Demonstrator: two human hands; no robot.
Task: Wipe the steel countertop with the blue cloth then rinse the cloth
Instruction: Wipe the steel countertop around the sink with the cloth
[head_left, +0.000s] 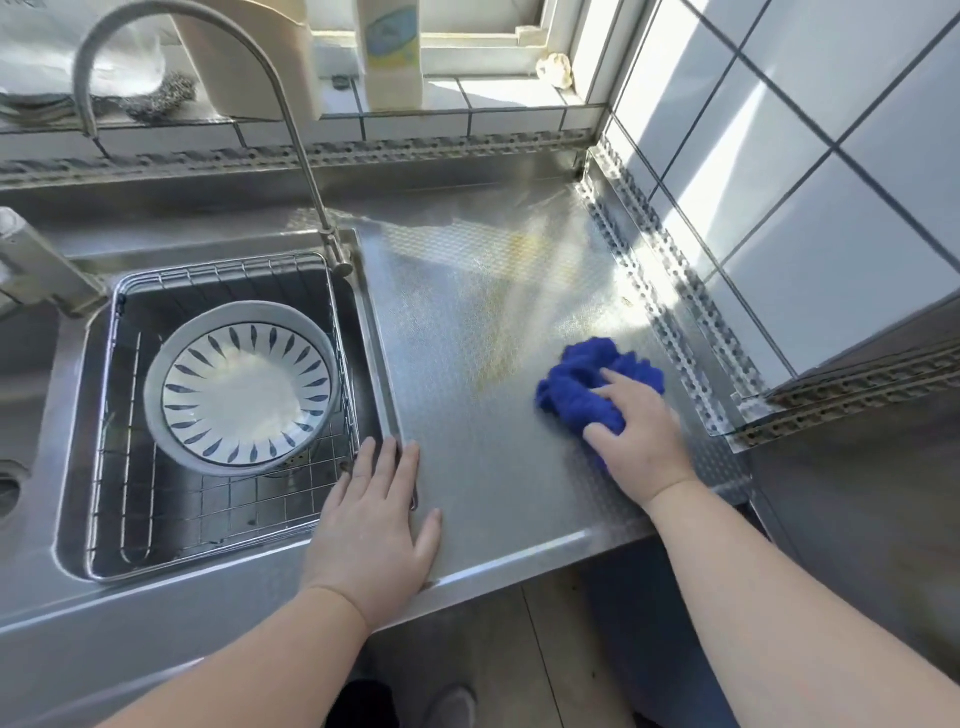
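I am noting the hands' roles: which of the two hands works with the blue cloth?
The right hand presses on the bunched blue cloth on the steel countertop. The left hand lies flat and empty at the sink's edge.

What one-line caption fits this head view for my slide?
Right hand presses a crumpled blue cloth onto the textured steel countertop; left hand rests flat beside the sink.

Head view, looking down, close over countertop (493, 322)
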